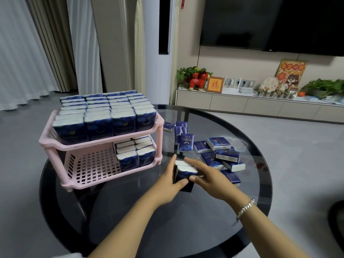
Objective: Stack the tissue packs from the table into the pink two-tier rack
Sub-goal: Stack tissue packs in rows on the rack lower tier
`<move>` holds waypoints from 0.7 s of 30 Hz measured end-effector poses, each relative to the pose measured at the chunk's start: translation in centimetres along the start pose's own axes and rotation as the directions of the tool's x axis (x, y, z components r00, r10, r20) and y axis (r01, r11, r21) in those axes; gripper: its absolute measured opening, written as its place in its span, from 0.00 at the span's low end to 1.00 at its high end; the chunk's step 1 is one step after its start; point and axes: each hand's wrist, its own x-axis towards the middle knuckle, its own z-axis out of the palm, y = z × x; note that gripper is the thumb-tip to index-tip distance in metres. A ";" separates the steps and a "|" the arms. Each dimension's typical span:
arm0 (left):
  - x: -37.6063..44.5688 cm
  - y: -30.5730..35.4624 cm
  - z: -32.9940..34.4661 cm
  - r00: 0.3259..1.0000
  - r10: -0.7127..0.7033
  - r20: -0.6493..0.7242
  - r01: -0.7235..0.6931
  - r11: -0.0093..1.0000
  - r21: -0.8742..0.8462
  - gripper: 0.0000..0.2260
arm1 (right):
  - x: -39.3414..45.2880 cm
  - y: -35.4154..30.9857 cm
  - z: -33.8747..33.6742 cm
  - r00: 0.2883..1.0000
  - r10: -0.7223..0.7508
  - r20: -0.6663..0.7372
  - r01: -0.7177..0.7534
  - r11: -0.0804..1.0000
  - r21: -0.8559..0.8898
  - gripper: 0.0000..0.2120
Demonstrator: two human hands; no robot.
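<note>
My left hand (170, 178) and right hand (206, 175) grip a small bundle of tissue packs (185, 174) between them, fingers and thumbs curled round its sides, standing on the dark glass desk (130, 211). Just right lie loose packs (219, 155), scattered. Beyond, to the left, the pink rack (96, 164) stands: upper tier full, lower tier filled only at its right end.

Both hands, left (170, 178) and right (206, 175), curled, gripping from opposite sides.
</note>
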 end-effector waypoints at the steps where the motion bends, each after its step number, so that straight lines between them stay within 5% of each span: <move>1: 0.0 0.0 -0.1 0.999 0.029 -0.036 -0.032 0.998 -0.060 0.33 | 0.1 -0.1 0.0 1.000 -0.006 0.003 0.006 1.000 0.002 0.25; 7: 0.2 0.8 -0.9 0.973 -0.049 -0.225 -0.033 0.938 -0.345 0.19 | 2.3 -0.3 -1.0 0.998 0.047 -0.032 -0.039 0.974 0.225 0.23; 13: 1.3 0.3 -1.0 0.930 -0.281 -0.238 0.081 0.785 -0.614 0.18 | 8.8 1.3 -1.7 0.948 0.102 -0.302 -0.130 0.989 -0.073 0.21; 18: 2.3 -0.5 -1.2 0.921 -0.348 -0.177 0.142 0.723 -0.676 0.18 | 13.5 2.0 -2.1 0.983 0.111 -0.143 -0.162 0.893 -0.420 0.28; 21: 2.5 -0.6 -1.3 0.927 -0.342 -0.153 0.152 0.715 -0.682 0.18 | 14.9 1.9 -2.1 0.981 0.168 -0.096 -0.193 0.866 -0.462 0.31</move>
